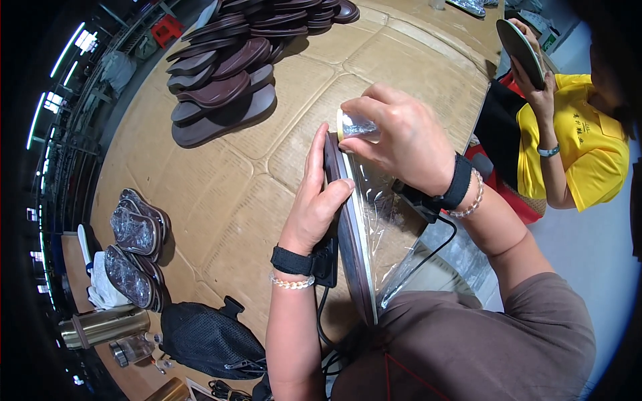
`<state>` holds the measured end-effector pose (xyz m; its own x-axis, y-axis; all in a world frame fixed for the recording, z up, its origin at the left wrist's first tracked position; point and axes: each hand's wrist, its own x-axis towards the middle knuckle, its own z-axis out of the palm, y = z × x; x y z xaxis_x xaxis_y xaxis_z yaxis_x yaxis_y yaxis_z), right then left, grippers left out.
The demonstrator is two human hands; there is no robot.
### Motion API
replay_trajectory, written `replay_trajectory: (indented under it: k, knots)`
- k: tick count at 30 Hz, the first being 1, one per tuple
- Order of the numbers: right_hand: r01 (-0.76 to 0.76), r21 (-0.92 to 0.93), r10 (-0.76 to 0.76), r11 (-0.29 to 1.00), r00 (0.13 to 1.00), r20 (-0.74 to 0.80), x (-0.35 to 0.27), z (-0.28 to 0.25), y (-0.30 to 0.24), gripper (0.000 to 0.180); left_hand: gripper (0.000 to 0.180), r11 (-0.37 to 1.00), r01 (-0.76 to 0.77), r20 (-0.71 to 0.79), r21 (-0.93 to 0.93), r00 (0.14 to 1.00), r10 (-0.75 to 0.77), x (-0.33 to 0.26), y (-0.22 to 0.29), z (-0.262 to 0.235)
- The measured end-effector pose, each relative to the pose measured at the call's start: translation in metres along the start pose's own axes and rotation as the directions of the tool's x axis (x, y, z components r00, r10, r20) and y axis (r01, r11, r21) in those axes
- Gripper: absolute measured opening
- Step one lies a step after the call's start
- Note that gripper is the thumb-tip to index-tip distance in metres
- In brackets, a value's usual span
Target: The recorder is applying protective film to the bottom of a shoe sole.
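Observation:
A dark brown shoe sole (348, 250) with a pale edge stands on its side in front of me. My left hand (314, 204) grips it, fingers flat along its left face and thumb over the edge. At its far end my right hand (408, 137) pinches a roll of clear film or tape (359, 127) with a pale yellow rim. Shiny clear film (382, 217) hangs along the sole's right side. How the roll's loose end meets the sole is hidden by my fingers. Both wrists carry black straps and bead bracelets.
Brown and grey soles (234, 113) lie heaped on the cardboard-covered table (227, 200). Film-wrapped soles (137, 227) rest at the left edge, near a black mesh bag (207, 337) and a gold flask (107, 326). A co-worker in yellow (575, 154) holds another sole (518, 53) at right.

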<state>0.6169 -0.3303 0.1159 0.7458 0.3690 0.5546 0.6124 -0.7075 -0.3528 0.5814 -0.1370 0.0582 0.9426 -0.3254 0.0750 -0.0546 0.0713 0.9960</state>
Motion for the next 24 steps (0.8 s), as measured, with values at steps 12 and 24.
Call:
replay_trajectory:
  k: [12,24]
  knots:
    - [-0.001,-0.011,0.002,1.0,1.0,0.023,0.001,0.001,0.007,0.03,0.054,0.963,0.151,-0.216,0.222,0.971,-0.102,0.028,-0.005,-0.001]
    - [-0.026,0.12,0.011,0.992,0.992,0.125,-0.003,-0.011,0.008,0.051,0.051,0.987,0.068,-0.144,-0.143,0.986,-0.089,0.006,0.005,0.005]
